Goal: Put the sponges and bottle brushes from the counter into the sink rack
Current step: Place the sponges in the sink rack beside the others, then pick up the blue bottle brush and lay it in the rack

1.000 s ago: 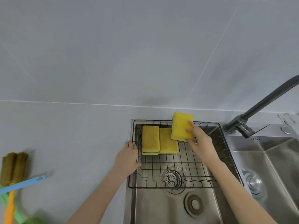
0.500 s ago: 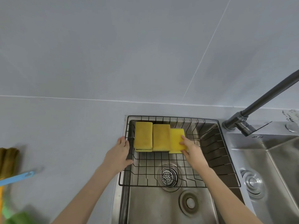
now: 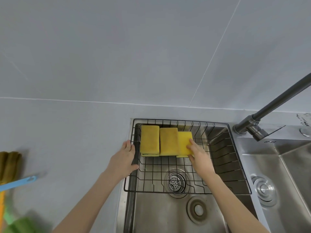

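Inside the rack (image 3: 218, 148) three sponges (image 3: 168, 142) lie side by side (my right hand (image 3: 199, 153) pinching the last, left hand (image 3: 123, 157) gripping the rim), brushes (image 3: 10, 165) left on the counter (image 3: 67, 140).

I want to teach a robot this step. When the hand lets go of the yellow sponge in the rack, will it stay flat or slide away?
The third sponge probably stays: it lies flat beside two others in the wire rack. It looks soft and light, so the right hand likely needs little force. A block shape will not roll.
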Demonstrator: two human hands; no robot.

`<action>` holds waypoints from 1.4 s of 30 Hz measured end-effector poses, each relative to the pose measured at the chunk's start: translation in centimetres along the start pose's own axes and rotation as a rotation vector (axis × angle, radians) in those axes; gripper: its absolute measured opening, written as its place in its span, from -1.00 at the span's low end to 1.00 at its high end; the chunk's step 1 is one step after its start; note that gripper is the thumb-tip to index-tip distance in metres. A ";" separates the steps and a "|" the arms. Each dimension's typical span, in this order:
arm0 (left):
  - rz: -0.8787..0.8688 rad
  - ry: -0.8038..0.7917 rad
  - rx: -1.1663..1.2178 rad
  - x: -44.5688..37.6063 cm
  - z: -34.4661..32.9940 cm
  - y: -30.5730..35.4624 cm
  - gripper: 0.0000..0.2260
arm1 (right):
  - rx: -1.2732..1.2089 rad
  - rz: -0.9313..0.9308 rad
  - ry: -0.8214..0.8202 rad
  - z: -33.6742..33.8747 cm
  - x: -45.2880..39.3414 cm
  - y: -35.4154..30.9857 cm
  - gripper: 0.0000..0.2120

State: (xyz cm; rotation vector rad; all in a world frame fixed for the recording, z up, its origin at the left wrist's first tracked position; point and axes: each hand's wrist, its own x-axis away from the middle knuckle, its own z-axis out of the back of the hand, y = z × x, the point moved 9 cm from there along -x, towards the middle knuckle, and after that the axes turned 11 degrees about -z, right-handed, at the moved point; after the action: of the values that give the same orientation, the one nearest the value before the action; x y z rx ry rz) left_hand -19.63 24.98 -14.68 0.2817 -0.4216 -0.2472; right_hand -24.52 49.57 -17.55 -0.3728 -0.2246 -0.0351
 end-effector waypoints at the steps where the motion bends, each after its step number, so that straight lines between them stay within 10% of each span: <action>1: 0.001 0.004 0.002 0.1 0.0 0.0 -0.30 | 0.071 0.021 0.013 0.1 0.1 -0.2 -0.69; 6: -0.001 0.030 0.052 0.7 0.1 0.0 -0.30 | 0.390 -0.029 0.055 2.5 0.2 -2.4 -0.63; 15: -0.123 0.197 0.202 8.5 2.6 -0.7 -0.53 | -0.242 0.182 -0.024 2.6 6.0 -19.1 -0.64; 28: 0.230 0.647 0.317 29.3 10.0 -25.1 -0.65 | -0.121 0.596 -0.226 -9.7 15.5 -42.5 -0.69; 42: 0.373 0.505 0.258 31.9 4.5 -34.8 -0.53 | 0.285 0.606 -0.149 -16.0 17.1 -48.0 -0.79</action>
State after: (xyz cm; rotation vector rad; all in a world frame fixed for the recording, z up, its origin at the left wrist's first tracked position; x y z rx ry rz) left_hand 0.47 -17.78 -10.10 0.4955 0.0016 0.2456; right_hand -8.11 -0.81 -11.10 -0.1470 -0.2519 0.6177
